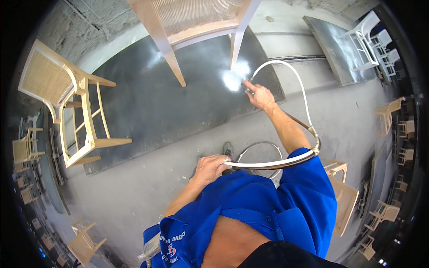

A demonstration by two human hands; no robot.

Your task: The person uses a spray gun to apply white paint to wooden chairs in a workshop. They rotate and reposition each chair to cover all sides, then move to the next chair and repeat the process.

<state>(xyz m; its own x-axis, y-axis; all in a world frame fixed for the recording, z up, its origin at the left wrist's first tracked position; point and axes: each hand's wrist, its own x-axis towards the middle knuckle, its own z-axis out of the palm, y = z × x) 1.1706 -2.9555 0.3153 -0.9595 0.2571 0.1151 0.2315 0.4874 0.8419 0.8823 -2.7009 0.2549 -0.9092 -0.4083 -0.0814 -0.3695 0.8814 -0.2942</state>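
Observation:
My right hand (261, 96) is stretched out ahead, its fingers wrapped round a small metal spray gun (249, 84). A white hose (300, 80) loops from the gun back toward my right arm, where it runs bundled with a brown hose. In front of my waist, my left hand (209, 170) is closed on the white hose. Just beyond the gun, a pale wooden chair (205, 32) with a woven panel stands on a dark platform (143, 120). Its upper part is cut off by the frame edge. Bright white patches show on the platform beside the gun.
A second wooden chair (85, 111) stands tilted at the platform's left end. Another platform (328, 49) with white chairs (364, 42) is at far right. A chair (343, 196) sits close behind my right elbow. Looped hose (261, 144) lies near my shoe (228, 149).

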